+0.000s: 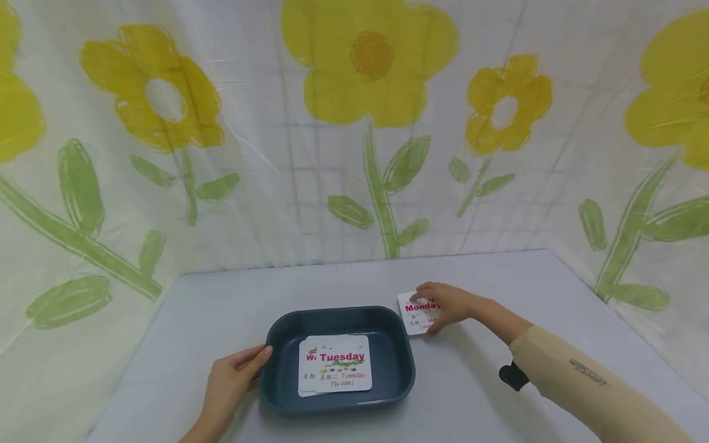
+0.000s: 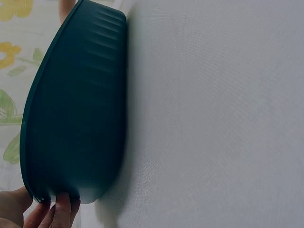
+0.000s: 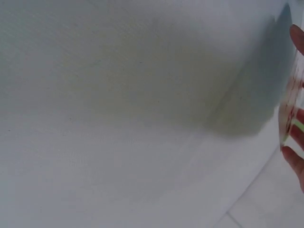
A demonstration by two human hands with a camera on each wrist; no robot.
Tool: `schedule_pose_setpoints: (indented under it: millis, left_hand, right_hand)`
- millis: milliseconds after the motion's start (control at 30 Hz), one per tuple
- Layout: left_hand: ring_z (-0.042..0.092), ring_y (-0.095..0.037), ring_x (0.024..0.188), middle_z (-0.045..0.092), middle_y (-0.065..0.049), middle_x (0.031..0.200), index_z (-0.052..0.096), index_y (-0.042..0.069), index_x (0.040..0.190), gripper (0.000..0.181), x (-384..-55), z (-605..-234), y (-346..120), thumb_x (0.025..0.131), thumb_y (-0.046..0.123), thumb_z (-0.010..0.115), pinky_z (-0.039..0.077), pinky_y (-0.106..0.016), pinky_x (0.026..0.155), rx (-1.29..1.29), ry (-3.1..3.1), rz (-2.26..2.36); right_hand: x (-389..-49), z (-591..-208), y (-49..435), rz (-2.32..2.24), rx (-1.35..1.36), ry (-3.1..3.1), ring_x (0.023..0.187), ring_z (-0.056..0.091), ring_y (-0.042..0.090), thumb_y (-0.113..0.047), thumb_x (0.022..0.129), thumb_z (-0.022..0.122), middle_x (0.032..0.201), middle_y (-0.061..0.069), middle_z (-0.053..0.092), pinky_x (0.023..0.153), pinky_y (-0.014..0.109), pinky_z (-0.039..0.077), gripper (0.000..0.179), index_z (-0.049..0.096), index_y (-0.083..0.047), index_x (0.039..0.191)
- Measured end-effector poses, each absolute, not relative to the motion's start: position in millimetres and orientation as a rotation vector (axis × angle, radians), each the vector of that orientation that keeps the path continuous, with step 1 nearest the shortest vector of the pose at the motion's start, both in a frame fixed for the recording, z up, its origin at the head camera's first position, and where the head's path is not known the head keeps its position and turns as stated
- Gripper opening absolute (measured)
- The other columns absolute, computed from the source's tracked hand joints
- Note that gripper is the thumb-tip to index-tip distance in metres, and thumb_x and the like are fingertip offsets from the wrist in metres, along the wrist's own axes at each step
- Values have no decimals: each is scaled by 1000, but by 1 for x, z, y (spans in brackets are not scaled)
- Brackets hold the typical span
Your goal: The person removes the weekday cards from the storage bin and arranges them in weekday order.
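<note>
A dark blue rectangular tray (image 1: 338, 407) stands on the table, with a small stack of white word cards in it. The top card reads Tuesday (image 1: 344, 344); another peeks out beneath it. My left hand (image 1: 231, 374) grips the tray's left end, thumb over the rim; in the left wrist view its fingers (image 2: 61, 209) lie against the tray's outer wall (image 2: 76, 109). To the right of the tray, my right hand (image 1: 453, 304) holds a Monday card (image 1: 414, 314) by its edges. The right wrist view shows this card (image 3: 285, 111) edge-on, apart from its shadow.
The white table (image 1: 232, 301) reaches back to a curtain (image 1: 260, 203) printed with yellow flowers. A black object (image 1: 513, 376) sits by the right forearm, at the edge of a beige sleeve (image 1: 581, 381).
</note>
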State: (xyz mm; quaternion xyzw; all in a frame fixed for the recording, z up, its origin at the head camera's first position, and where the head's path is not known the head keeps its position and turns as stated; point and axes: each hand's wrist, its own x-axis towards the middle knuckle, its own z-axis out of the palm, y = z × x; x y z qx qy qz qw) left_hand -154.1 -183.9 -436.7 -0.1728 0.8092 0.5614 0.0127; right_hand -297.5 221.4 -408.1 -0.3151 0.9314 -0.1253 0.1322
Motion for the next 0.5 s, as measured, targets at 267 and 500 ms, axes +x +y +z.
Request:
schedule_pose_setpoints:
  millis: [267, 500]
  left_hand:
    - [66, -28, 95, 63, -22, 111, 60, -5, 117, 62, -154, -440, -184, 80, 45, 67, 54, -33, 71, -563, 2531, 1750]
    - [66, -28, 96, 63, -22, 111, 60, -4, 116, 63, -155, -441, -183, 80, 47, 67, 54, -33, 71, -563, 2540, 1754]
  right_hand:
    - [-312, -414, 213, -327, -873, 2701, 125, 40, 36, -38, 62, 84, 135, 16, 45, 101, 53, 32, 72, 56, -15, 124]
    - [-321, -416, 210, -307, -877, 2710, 125, 40, 37, -37, 60, 86, 135, 16, 46, 102, 52, 32, 72, 58, -15, 122]
